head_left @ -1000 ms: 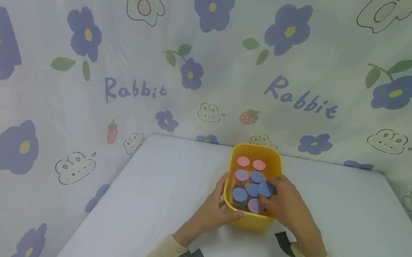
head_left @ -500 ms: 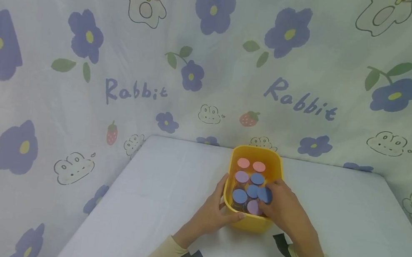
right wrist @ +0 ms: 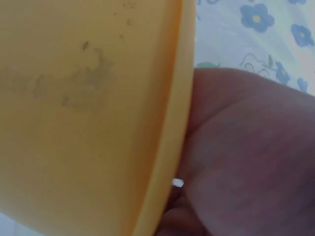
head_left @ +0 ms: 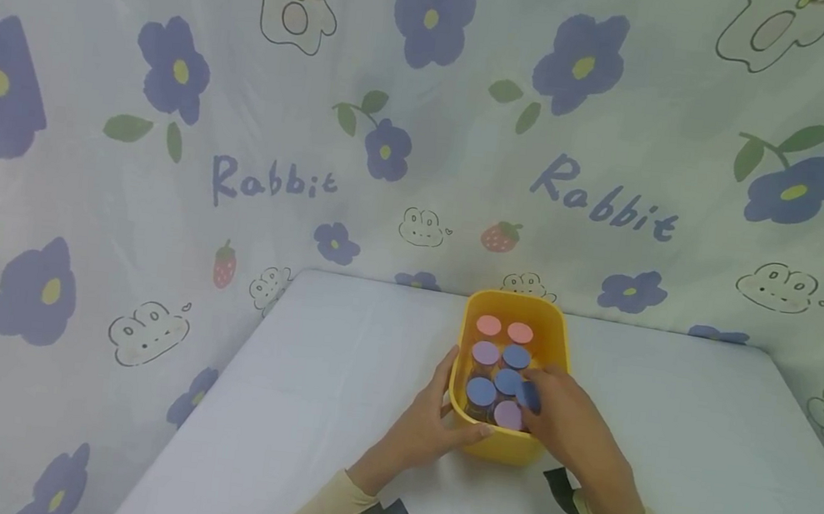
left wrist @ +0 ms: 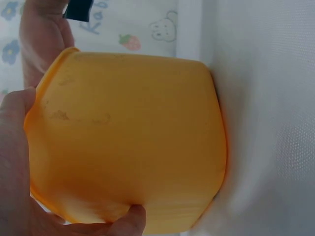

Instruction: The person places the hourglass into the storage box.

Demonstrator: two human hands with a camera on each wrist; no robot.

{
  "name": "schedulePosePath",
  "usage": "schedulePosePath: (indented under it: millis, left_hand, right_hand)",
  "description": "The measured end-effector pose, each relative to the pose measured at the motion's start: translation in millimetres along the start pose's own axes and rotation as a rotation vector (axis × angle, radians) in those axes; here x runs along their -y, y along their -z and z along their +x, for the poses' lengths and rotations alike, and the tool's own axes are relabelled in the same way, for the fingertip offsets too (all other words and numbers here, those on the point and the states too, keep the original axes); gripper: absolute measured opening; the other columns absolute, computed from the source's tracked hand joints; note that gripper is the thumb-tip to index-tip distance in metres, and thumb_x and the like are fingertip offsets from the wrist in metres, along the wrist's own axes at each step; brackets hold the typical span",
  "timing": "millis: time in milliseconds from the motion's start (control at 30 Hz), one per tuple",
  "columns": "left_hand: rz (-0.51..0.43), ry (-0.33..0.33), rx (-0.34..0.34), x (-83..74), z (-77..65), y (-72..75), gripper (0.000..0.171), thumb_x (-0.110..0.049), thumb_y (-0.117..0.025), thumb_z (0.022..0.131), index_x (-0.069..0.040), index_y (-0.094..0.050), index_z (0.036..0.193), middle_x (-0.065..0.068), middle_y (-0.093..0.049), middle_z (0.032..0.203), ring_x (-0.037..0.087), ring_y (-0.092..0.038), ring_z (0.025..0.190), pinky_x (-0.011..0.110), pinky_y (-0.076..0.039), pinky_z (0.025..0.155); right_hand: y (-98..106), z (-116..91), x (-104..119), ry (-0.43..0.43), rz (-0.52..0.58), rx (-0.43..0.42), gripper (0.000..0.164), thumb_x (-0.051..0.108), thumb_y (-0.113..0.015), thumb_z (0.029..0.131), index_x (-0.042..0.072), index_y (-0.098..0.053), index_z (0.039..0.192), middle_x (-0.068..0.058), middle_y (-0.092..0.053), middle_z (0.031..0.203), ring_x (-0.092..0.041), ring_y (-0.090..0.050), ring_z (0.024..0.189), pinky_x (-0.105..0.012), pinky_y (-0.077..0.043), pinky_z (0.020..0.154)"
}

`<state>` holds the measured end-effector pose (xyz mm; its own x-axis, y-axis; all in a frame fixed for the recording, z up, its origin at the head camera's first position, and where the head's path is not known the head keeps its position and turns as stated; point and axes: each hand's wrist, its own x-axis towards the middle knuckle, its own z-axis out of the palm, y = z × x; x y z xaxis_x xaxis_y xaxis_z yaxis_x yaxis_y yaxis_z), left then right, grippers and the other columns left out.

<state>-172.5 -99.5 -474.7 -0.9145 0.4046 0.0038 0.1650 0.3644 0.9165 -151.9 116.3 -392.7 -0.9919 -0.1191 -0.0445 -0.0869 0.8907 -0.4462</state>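
A yellow plastic bin stands on the white table, holding several small jars with round coloured tops. My left hand grips its near left corner, thumb along the front rim and fingers against the left side. In the left wrist view the left hand wraps the bin wall. My right hand reaches over the right rim and pinches a blue-topped jar, which is tilted. Its body is hidden. In the right wrist view the bin wall hides the fingertips of the right hand.
Beside the held jar stand other jars with a blue top and a purple top. Two pink tops sit at the bin's far end. A patterned cloth hangs behind the white table.
The blue top in my right hand has tilted more steeply and shows less of its face. The right hand has shifted slightly left. My left hand keeps its hold on the bin.
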Motion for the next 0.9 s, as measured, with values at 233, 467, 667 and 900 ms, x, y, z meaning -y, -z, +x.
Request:
schedulePosePath:
  millis: [233, 467, 667, 900]
  left_hand:
    - [0.001, 0.000, 0.000, -0.8, -0.3, 0.0, 0.110, -0.058, -0.077, 0.085, -0.045, 0.000, 0.163, -0.010, -0.022, 0.173, 0.021, -0.036, 0.156, 0.054, -0.045, 0.119]
    - [0.002, 0.004, -0.002, -1.0, -1.3, 0.2, 0.111, -0.059, -0.077, 0.085, -0.045, 0.000, 0.164, -0.010, -0.023, 0.173, 0.021, -0.036, 0.156, 0.053, -0.045, 0.119]
    - [0.004, 0.005, 0.000, -1.7, -1.4, 0.0, 0.112, -0.058, -0.077, 0.085, -0.042, 0.000, 0.165, -0.010, -0.022, 0.173, 0.021, -0.035, 0.156, 0.053, -0.045, 0.119]
    - [-0.013, -0.030, 0.001, 0.9, -0.2, -0.9, 0.111, -0.057, -0.077, 0.085, -0.042, 0.000, 0.164, -0.010, -0.019, 0.174, 0.023, -0.033, 0.157, 0.057, -0.043, 0.120]
  right_hand:
    - [-1.3, 1.4, 3.0, -0.044, -0.016, 0.007, 0.059, 0.007, -0.084, 0.084, -0.004, -0.059, 0.136, -0.021, -0.067, 0.128, -0.036, -0.063, 0.114, -0.058, -0.053, 0.108]
    - [-1.6, 2.5, 4.8, -0.072, -0.018, 0.018, 0.063, 0.005, -0.081, 0.086, -0.006, -0.054, 0.141, -0.026, -0.063, 0.137, -0.043, -0.060, 0.124, -0.061, -0.050, 0.110]
    - [-3.6, 2.5, 5.7, -0.050, -0.035, -0.030, 0.056, -0.002, -0.077, 0.087, -0.008, -0.055, 0.138, -0.026, -0.066, 0.130, -0.041, -0.064, 0.115, -0.059, -0.052, 0.108]
    - [-5.9, 3.5, 2.8, -0.008, -0.068, -0.071, 0.052, -0.004, -0.074, 0.087, -0.008, -0.057, 0.135, -0.025, -0.070, 0.122, -0.039, -0.066, 0.106, -0.059, -0.054, 0.105]
